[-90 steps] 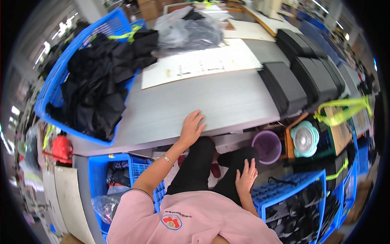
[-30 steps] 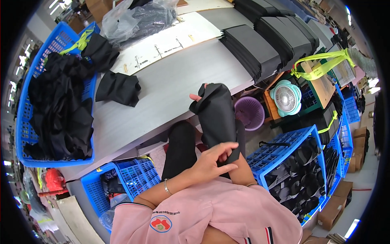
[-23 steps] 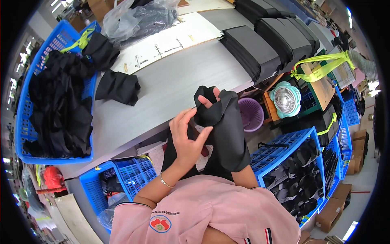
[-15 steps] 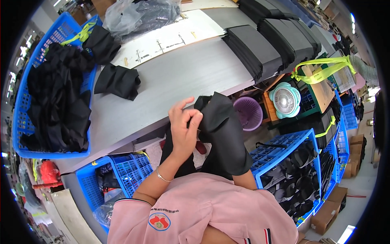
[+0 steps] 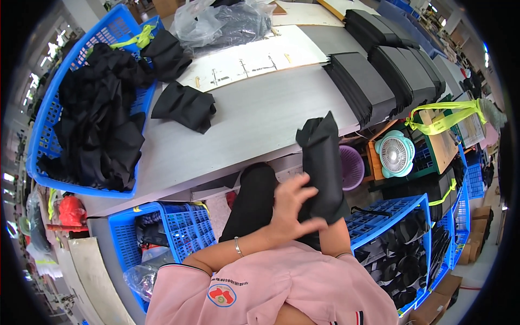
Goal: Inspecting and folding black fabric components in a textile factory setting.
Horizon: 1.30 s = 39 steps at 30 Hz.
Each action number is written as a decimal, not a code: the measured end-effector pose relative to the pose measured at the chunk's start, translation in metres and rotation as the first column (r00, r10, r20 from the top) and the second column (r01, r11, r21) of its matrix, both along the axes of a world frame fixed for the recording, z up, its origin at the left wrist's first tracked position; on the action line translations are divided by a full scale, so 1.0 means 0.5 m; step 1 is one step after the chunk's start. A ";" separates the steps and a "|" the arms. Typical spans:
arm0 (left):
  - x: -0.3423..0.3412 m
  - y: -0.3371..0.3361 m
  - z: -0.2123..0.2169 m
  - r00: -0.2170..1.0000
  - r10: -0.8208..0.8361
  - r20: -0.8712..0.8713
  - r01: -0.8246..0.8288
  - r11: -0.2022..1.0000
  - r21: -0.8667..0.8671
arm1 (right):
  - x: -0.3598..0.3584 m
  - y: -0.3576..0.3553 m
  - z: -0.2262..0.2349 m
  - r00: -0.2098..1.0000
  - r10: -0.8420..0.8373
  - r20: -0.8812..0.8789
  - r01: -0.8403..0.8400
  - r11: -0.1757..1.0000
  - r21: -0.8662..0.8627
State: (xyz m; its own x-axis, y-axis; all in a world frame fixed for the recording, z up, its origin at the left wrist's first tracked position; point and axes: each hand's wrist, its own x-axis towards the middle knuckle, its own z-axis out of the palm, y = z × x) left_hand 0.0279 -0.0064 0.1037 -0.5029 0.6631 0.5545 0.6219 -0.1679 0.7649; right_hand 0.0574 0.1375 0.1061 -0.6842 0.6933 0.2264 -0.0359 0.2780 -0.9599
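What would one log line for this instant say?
left hand: open, fingers spread on black cloth | right hand: hidden under cloth | cloth: held upright over lap, at table edge | nearby: blue basket of black garments

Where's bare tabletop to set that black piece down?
Bare grey tabletop runs between the loose folded black cloth and the stacks of black fabric pieces, up to the near edge. Crowded: the blue basket of black garments at left, the white paper sheet behind.

Basket (image 5: 40, 130) left — stacks (image 5: 379, 76) right on table (image 5: 260, 119)
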 end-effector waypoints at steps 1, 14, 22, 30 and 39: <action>0.014 0.003 -0.008 0.997 -0.033 -0.072 0.032 0.999 -0.028 | -0.017 0.011 -0.006 0.999 -0.046 0.024 0.044 0.994 0.100; -0.151 0.038 -0.064 0.470 -0.069 0.880 -0.022 0.996 0.090 | -0.123 -0.014 -0.112 0.984 -0.048 0.174 0.018 0.985 0.172; -0.392 0.086 -0.065 0.595 0.288 0.750 -0.402 0.915 -0.032 | 0.084 -0.187 -0.092 0.852 0.521 0.056 -0.434 0.761 -0.482; -0.313 0.064 0.012 0.724 0.199 0.660 -0.267 0.964 0.002 | 0.107 -0.071 -0.107 0.995 -0.097 -0.034 0.039 0.665 -0.746; -0.148 0.025 0.043 0.960 0.117 0.253 -0.094 0.990 -0.102 | -0.002 -0.022 -0.068 0.973 -0.110 0.202 0.111 0.994 0.006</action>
